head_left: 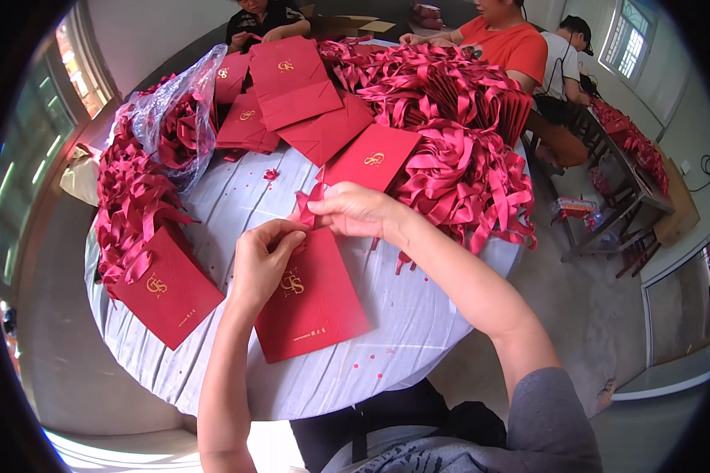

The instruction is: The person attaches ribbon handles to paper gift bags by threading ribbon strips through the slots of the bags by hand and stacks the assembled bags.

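Observation:
A flat red paper gift bag (315, 296) with a gold emblem lies in front of me on the round table. Above its top edge, my right hand (349, 208) pinches a red ribbon (314, 202) between thumb and fingers. My left hand (262, 256) is closed at the bag's upper left corner, thumb against fingertips on part of the ribbon. The ribbon's lower end, near the bag's top edge, is partly hidden by my fingers. Another red bag (170, 288) lies to the left, beside a heap of ribboned bags (134, 197).
Several flat red bags (292, 79) overlap at the table's far side. Ribboned bags (469, 169) pile up at the right. Clear plastic wrap (193, 118) covers part of the left heap. Red scraps dot the white tablecloth (229, 213). Other people sit across the table and at a bench (631, 150).

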Action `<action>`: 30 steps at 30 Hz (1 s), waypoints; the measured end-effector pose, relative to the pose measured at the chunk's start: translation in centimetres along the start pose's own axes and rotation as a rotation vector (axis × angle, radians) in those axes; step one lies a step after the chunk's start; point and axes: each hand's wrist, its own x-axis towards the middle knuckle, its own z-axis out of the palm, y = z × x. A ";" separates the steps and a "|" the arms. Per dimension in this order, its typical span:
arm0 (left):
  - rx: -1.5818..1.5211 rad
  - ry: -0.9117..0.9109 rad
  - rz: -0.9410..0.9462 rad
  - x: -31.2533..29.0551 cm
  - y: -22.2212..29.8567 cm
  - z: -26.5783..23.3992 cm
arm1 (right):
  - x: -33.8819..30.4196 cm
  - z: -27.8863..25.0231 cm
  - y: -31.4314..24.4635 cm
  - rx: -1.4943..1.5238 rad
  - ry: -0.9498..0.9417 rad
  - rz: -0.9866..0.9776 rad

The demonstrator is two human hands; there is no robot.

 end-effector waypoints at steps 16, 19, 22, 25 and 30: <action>0.106 -0.213 0.001 -0.2 0.4 0.1 | 0.1 1.1 1.7 -0.223 0.441 -0.078; 0.118 -0.224 -0.010 -0.3 0.6 0.1 | 0.2 1.2 1.7 -0.220 0.428 -0.082; 0.043 -0.135 -0.017 0.0 0.4 0.2 | -0.1 0.4 1.5 -0.229 0.388 -0.130; -0.061 0.076 0.017 0.1 0.6 -0.6 | -0.6 1.3 0.2 -0.214 0.231 -0.032; -0.069 0.213 0.071 -0.2 1.0 -1.2 | -1.2 3.6 -1.1 -0.091 0.161 0.061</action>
